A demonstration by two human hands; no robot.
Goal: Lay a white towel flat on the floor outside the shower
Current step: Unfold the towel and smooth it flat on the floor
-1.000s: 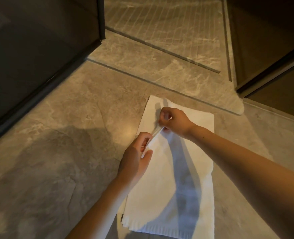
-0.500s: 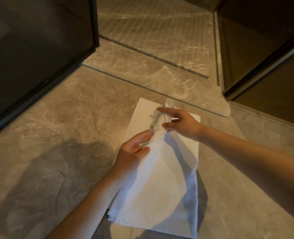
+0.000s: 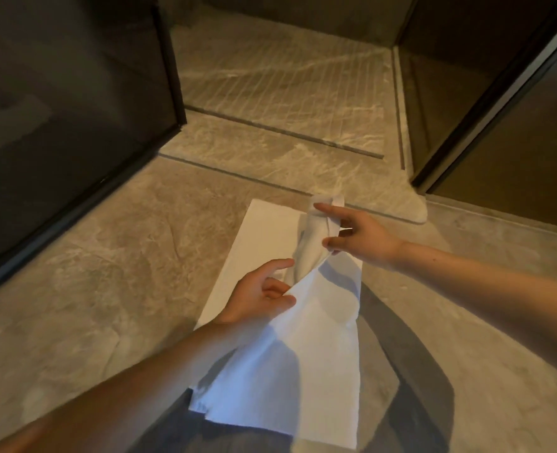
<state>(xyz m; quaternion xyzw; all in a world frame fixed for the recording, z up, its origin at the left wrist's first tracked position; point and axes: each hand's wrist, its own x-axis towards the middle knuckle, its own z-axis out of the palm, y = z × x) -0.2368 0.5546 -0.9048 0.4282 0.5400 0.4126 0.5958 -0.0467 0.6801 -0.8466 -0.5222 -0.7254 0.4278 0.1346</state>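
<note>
A white towel [image 3: 306, 364] lies partly folded on the stone floor [image 3: 107, 273] just outside the shower threshold [image 3: 270, 152]. Its lower layer rests flat. The upper layer is lifted off it along one edge. My left hand [image 3: 257, 297] pinches that raised edge near the towel's middle. My right hand [image 3: 355, 237] holds the same edge farther away, near the towel's far end, where the cloth bunches up between thumb and fingers.
A dark glass shower panel [image 3: 68, 119] stands to the left and a dark door frame [image 3: 486, 103] to the right. The ribbed shower floor [image 3: 287, 70] lies beyond the threshold. My shadows fall across the floor near the towel.
Both hands have raised the towel's top layer higher and spread apart along its edge. My right hand has moved toward the threshold; the camera has tilted up toward the shower.
</note>
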